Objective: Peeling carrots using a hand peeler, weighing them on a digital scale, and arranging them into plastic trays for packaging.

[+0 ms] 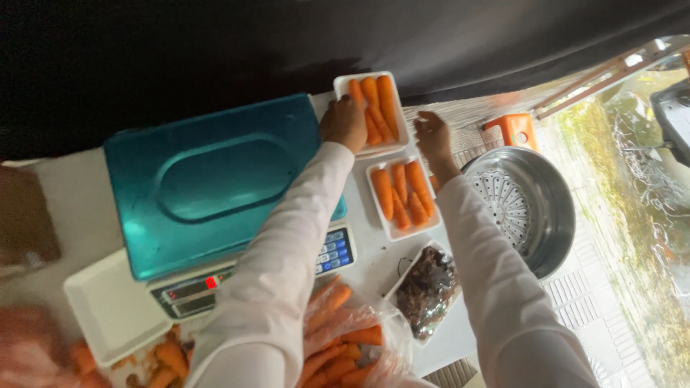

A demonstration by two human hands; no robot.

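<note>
A white tray holding three carrots lies at the far end of the white table. My left hand rests on its left edge, fingers curled on the rim. My right hand is at the tray's right edge, fingers slightly apart. Whether that hand grips the tray is unclear. A second white tray with several carrots sits just nearer, between my forearms.
A teal-topped weighing scale with a keypad stands at the left. An empty white tray lies near it. A plastic bag of carrots and a tray of dark fruit are close to me. A metal steamer pot stands at the right.
</note>
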